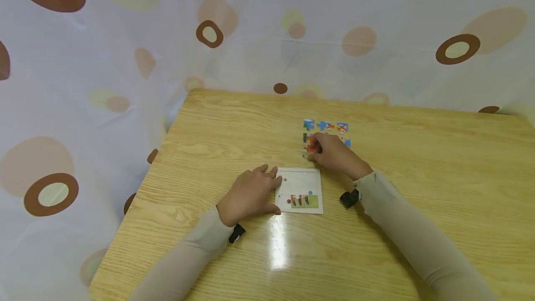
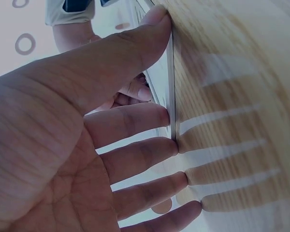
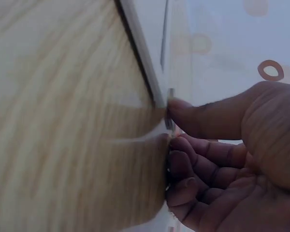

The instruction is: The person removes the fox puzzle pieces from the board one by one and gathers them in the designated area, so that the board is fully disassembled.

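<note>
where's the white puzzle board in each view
Head: board lies at table centre, left hand on its left edge.
Left wrist: its thin edge runs down the middle, against the fingertips.
Right wrist: its pale edge slants at top centre.
Shared landmark: wooden table.

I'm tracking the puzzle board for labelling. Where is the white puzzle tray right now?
In the head view the white puzzle tray lies flat on the wooden table, near its middle, with the left hand touching its left edge and the loose puzzle pieces just beyond it.
</note>
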The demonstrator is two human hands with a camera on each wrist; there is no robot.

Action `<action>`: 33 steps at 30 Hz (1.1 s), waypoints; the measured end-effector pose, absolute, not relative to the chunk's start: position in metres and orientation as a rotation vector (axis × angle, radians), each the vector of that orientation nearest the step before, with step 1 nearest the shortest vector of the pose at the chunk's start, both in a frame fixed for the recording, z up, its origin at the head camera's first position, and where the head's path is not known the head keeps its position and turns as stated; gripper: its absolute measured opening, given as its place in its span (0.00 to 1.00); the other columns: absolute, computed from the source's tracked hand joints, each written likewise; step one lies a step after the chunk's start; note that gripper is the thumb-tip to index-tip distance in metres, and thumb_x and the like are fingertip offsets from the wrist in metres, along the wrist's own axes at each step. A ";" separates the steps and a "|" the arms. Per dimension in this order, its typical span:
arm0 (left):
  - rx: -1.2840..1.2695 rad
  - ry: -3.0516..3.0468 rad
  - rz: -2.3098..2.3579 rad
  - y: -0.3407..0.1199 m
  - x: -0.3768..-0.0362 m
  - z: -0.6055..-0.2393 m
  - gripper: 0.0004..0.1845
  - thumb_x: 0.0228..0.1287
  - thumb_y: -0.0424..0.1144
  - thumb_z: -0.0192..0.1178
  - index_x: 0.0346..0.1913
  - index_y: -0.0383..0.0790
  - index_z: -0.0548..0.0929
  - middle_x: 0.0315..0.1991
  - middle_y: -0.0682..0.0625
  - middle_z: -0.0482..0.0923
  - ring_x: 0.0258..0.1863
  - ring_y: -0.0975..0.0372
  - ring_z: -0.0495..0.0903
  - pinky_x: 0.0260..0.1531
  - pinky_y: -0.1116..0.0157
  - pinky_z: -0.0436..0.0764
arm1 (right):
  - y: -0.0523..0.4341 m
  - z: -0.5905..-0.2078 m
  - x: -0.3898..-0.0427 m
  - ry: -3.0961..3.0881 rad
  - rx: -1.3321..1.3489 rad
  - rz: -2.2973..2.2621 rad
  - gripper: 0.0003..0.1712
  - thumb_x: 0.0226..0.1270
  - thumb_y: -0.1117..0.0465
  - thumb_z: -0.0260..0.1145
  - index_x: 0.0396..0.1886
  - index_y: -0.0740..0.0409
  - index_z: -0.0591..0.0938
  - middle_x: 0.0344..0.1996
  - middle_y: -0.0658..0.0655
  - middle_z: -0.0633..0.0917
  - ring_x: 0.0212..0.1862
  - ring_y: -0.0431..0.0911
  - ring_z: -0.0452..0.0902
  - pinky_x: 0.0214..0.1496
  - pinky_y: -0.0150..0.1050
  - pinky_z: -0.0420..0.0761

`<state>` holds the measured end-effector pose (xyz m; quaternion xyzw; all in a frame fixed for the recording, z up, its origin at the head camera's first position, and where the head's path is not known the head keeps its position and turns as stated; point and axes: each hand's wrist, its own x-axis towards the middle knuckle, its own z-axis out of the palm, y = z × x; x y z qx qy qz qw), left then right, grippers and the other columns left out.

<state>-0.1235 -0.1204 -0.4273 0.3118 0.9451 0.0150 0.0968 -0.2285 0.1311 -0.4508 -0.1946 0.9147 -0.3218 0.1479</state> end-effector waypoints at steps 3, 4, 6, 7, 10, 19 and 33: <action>0.926 2.802 0.039 -0.122 -0.123 -0.427 0.43 0.52 0.65 0.75 0.69 0.47 0.81 0.71 0.44 0.73 0.71 0.46 0.71 0.54 0.50 0.83 | 0.131 -0.451 -0.227 2.616 -0.557 -0.930 0.10 0.72 0.66 0.69 0.42 0.62 0.74 0.33 0.58 0.77 0.35 0.50 0.71 0.38 0.45 0.72; 0.926 2.802 0.044 -0.122 -0.123 -0.427 0.43 0.52 0.65 0.75 0.69 0.47 0.81 0.71 0.44 0.73 0.71 0.46 0.71 0.54 0.50 0.83 | 0.131 -0.451 -0.227 2.617 -0.556 -0.930 0.10 0.73 0.66 0.69 0.42 0.62 0.74 0.34 0.58 0.77 0.35 0.50 0.71 0.38 0.45 0.72; 0.925 2.798 0.050 -0.122 -0.124 -0.426 0.43 0.52 0.65 0.75 0.69 0.47 0.81 0.71 0.44 0.73 0.71 0.46 0.71 0.55 0.50 0.83 | 0.131 -0.451 -0.227 2.615 -0.550 -0.930 0.10 0.73 0.67 0.69 0.42 0.62 0.74 0.34 0.57 0.77 0.35 0.50 0.71 0.38 0.45 0.72; 0.922 2.795 0.051 -0.121 -0.124 -0.426 0.43 0.52 0.65 0.75 0.69 0.47 0.81 0.72 0.44 0.72 0.71 0.46 0.70 0.55 0.50 0.83 | 0.131 -0.451 -0.227 2.615 -0.549 -0.932 0.10 0.73 0.67 0.69 0.42 0.62 0.74 0.34 0.57 0.77 0.35 0.50 0.71 0.38 0.45 0.72; 0.912 2.789 0.051 -0.121 -0.124 -0.425 0.43 0.52 0.65 0.75 0.69 0.47 0.81 0.72 0.44 0.72 0.72 0.46 0.70 0.55 0.50 0.82 | 0.132 -0.451 -0.226 2.613 -0.551 -0.932 0.10 0.73 0.66 0.69 0.42 0.62 0.74 0.33 0.57 0.77 0.34 0.50 0.71 0.37 0.44 0.72; 0.902 2.785 0.047 -0.121 -0.124 -0.425 0.43 0.53 0.65 0.75 0.70 0.47 0.81 0.72 0.44 0.71 0.72 0.46 0.70 0.56 0.49 0.82 | 0.132 -0.451 -0.223 2.626 -0.587 -0.959 0.10 0.72 0.66 0.70 0.42 0.62 0.75 0.33 0.57 0.79 0.33 0.50 0.72 0.37 0.45 0.74; 0.913 2.791 0.034 -0.120 -0.125 -0.426 0.43 0.52 0.66 0.74 0.69 0.47 0.81 0.72 0.44 0.72 0.72 0.46 0.70 0.56 0.49 0.82 | 0.134 -0.445 -0.203 2.649 -0.701 -1.087 0.06 0.73 0.67 0.67 0.44 0.65 0.79 0.27 0.54 0.79 0.27 0.46 0.72 0.31 0.40 0.73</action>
